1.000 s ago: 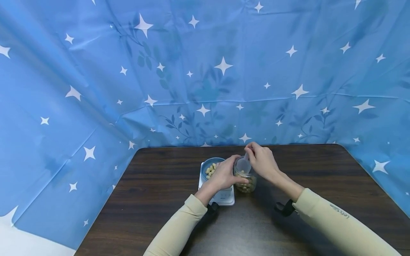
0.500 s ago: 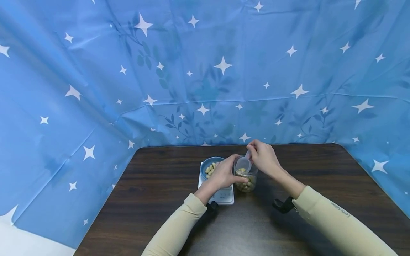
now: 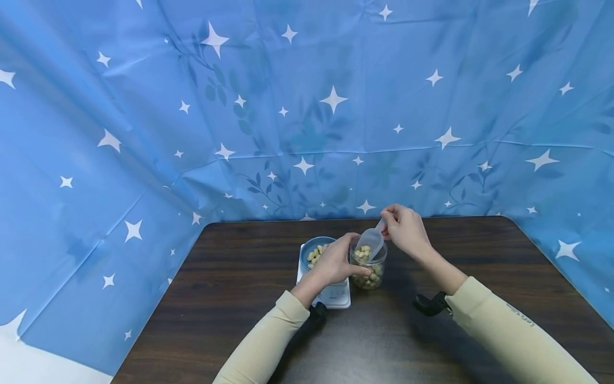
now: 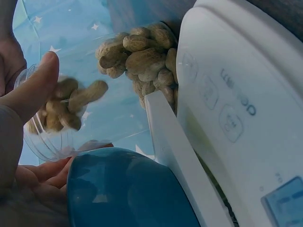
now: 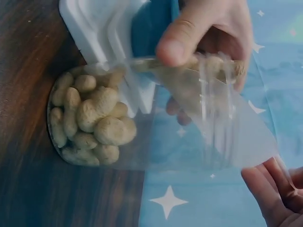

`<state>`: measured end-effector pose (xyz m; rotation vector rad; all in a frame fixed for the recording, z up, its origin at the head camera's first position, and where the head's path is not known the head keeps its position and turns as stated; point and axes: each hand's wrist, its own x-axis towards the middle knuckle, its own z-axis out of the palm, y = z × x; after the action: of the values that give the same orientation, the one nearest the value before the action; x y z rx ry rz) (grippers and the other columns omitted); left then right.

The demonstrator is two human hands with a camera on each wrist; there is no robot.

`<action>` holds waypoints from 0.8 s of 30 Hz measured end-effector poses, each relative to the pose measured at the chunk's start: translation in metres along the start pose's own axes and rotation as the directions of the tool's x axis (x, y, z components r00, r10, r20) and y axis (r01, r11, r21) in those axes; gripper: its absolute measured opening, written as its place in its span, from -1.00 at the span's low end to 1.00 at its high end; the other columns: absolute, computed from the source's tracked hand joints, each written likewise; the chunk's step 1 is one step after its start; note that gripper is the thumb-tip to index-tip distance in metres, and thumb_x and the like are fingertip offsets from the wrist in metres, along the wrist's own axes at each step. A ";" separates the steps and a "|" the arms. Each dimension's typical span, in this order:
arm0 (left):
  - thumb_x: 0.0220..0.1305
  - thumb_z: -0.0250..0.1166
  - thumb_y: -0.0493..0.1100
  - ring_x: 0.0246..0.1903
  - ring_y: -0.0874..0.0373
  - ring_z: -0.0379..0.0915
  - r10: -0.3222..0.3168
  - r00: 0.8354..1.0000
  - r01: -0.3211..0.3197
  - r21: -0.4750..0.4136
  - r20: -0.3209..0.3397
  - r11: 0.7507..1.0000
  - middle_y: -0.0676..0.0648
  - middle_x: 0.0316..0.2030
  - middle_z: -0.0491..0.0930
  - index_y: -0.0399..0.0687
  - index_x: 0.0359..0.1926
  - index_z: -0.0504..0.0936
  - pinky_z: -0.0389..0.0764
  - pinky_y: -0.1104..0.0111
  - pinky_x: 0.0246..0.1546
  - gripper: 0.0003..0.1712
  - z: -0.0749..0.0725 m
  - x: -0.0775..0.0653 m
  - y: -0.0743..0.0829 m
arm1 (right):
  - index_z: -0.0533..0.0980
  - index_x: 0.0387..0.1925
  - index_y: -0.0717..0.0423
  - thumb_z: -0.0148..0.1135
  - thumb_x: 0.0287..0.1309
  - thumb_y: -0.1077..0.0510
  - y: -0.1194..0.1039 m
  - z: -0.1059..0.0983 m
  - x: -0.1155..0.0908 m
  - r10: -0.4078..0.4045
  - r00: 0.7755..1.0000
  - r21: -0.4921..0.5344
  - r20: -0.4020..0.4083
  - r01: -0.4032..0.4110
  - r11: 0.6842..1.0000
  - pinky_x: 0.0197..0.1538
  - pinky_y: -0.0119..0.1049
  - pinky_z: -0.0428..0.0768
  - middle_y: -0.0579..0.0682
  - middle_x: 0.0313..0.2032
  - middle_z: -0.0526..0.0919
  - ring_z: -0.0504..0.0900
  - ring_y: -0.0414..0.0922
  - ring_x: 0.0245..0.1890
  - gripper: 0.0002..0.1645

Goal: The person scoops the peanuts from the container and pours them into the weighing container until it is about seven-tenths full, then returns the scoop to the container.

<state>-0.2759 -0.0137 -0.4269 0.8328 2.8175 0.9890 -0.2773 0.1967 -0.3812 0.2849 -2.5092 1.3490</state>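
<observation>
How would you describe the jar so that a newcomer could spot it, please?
On the dark table, find the white scale bearing a blue bowl. The jar of peanuts stands just right of it; unlike the bowl, it is transparent.

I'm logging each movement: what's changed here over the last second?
In the head view, the right-hand grip has moved up and rightward, tilting the scoop and raising it at the mouth of the jar, where more peanuts now show. Nothing was newly grasped or released. The left-hand grip still holds the jar; the blue bowl stays on the white scale.
</observation>
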 end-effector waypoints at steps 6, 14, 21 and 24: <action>0.11 0.59 0.18 0.20 0.13 0.47 0.000 1.000 0.000 0.005 0.001 1.000 -0.01 0.27 0.52 -0.04 0.48 0.32 0.31 -0.05 0.30 0.03 0.000 -0.001 -0.001 | 0.54 0.02 0.40 0.03 0.59 0.16 0.000 -0.004 0.001 -0.007 0.997 -0.010 0.075 0.008 1.000 -0.31 -0.15 0.73 0.09 -0.44 0.69 0.74 -0.01 -0.42 -0.67; 0.13 0.57 0.19 0.16 0.16 0.49 0.013 1.000 -0.013 0.005 0.003 1.000 0.01 0.23 0.54 -0.04 0.48 0.32 0.34 -0.04 0.27 0.01 0.000 0.001 -0.002 | 0.58 -0.05 0.36 0.07 0.56 0.21 -0.004 0.007 0.004 -0.080 0.983 -0.105 0.167 0.098 0.990 -0.42 -0.25 0.66 0.05 -0.48 0.67 0.70 -0.04 -0.49 -0.74; 0.13 0.57 0.19 0.21 0.12 0.46 0.013 1.000 -0.013 0.016 0.002 1.000 -0.03 0.29 0.51 -0.07 0.49 0.31 0.29 -0.09 0.30 0.03 0.000 -0.001 0.000 | 0.57 -0.11 0.34 0.05 0.56 0.23 -0.003 0.017 0.005 -0.092 0.968 -0.133 0.233 0.125 0.983 -0.44 -0.24 0.65 -0.02 -0.53 0.63 0.70 0.00 -0.53 -0.77; 0.14 0.57 0.19 0.21 0.12 0.47 0.015 1.000 -0.015 0.014 0.002 1.000 -0.04 0.29 0.51 -0.07 0.49 0.31 0.29 -0.09 0.31 0.02 0.000 -0.001 0.000 | 0.57 -0.11 0.36 0.05 0.56 0.24 -0.004 0.018 0.006 -0.088 0.968 -0.142 0.236 0.124 0.982 -0.45 -0.23 0.64 -0.03 -0.55 0.61 0.70 -0.01 -0.54 -0.76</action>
<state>-0.2755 -0.0141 -0.4266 0.8578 2.8235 0.9712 -0.2844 0.1791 -0.3861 0.5618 -2.7237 1.1283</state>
